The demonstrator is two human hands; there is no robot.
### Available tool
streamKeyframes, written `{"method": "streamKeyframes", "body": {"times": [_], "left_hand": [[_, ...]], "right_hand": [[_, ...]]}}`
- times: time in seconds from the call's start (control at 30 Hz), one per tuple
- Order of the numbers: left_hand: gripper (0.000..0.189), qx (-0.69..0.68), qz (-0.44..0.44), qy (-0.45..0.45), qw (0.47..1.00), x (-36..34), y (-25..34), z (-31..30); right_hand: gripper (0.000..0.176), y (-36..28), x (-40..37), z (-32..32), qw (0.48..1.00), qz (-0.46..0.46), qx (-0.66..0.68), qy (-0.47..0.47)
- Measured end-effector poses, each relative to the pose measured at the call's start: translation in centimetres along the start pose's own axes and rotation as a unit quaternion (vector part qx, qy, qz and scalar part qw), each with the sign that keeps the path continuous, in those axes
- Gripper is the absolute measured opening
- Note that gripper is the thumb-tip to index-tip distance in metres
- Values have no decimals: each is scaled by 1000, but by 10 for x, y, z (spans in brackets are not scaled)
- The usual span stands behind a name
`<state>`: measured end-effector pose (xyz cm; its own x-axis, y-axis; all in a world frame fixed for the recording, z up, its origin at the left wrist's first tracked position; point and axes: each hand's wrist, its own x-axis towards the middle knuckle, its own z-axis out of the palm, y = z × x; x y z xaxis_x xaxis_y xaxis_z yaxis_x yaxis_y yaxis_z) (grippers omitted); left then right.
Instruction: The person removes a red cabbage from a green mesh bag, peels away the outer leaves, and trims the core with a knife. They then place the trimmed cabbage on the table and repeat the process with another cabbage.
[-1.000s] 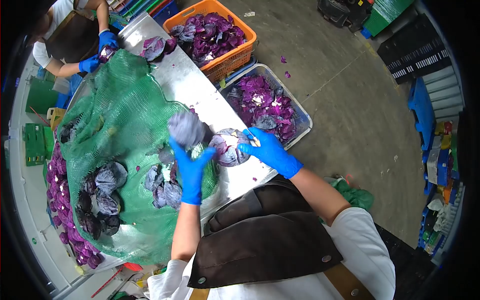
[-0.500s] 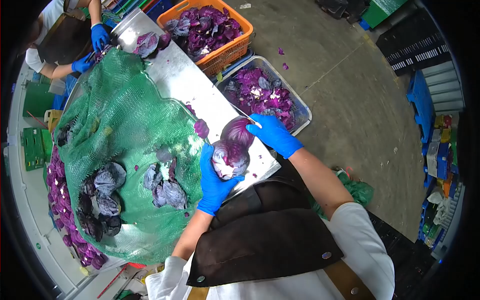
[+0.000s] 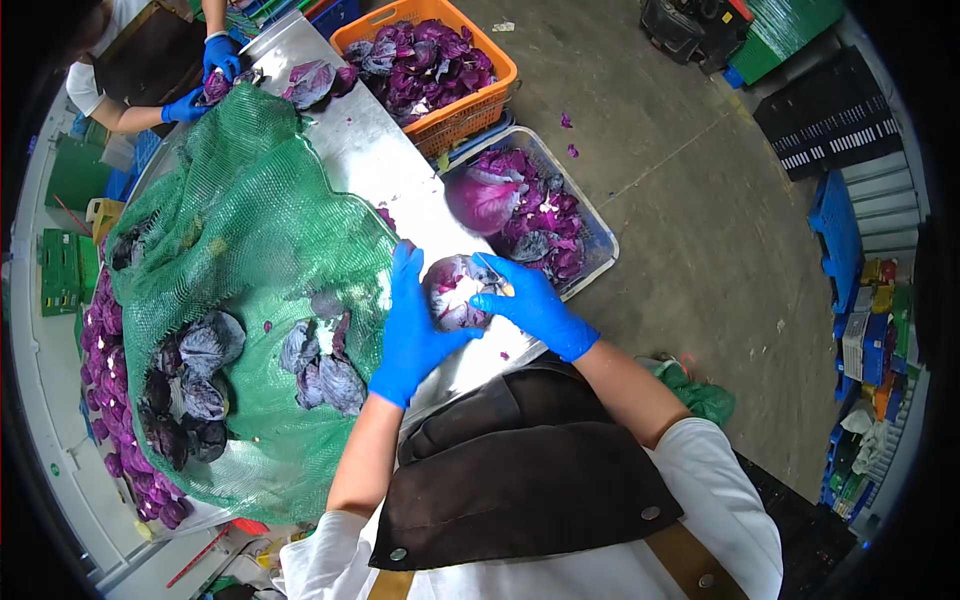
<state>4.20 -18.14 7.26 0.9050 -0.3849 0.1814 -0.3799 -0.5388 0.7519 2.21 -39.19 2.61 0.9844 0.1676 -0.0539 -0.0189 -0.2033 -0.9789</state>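
Note:
A trimmed red cabbage with a pale, cut-looking patch sits at the near end of the metal table. Cupped around its left and near side is my blue-gloved left hand. My blue-gloved right hand is at the cabbage's right side, thumb over it. A thin thing with a tan end, apparently a small knife, shows between that thumb and forefinger; it is partly hidden. A loose purple cabbage leaf, blurred, is above the grey crate of leaves.
An orange crate full of leaves stands behind the grey one. Green netting covers the left of the table, with dark outer leaves on it. A co-worker's gloved hands hold a cabbage at the far end.
The large purple leaf has come away from the cabbage and moved up and right, over the grey crate. My right hand has moved down and left onto the cabbage.

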Motion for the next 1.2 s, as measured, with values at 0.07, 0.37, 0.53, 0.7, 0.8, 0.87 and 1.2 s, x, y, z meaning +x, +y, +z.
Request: {"method": "streamKeyframes", "body": {"times": [0.07, 0.37, 0.53, 0.7, 0.8, 0.87, 1.2], "left_hand": [[122, 22, -38, -74, 996, 12, -2, 11], [102, 33, -91, 1, 995, -2, -3, 53], [104, 46, -104, 16, 993, -11, -3, 58], [94, 42, -107, 38, 993, -9, -6, 60], [100, 38, -115, 41, 992, -5, -4, 61], [106, 44, -112, 44, 992, -3, 1, 60], [110, -177, -96, 83, 976, -58, -25, 40]], "right_hand": [[71, -6, -1, -9, 998, 15, -63, -13], [63, -49, -9, 11, 918, 151, -367, -11], [57, -42, -5, 13, 929, 115, -351, 6], [57, -54, -14, 17, 917, 121, -380, 7], [49, -44, -6, 15, 932, 97, -350, 21], [45, -40, 4, 6, 934, 75, -347, 32], [33, 21, 38, -25, 934, 155, -307, 99]]}}
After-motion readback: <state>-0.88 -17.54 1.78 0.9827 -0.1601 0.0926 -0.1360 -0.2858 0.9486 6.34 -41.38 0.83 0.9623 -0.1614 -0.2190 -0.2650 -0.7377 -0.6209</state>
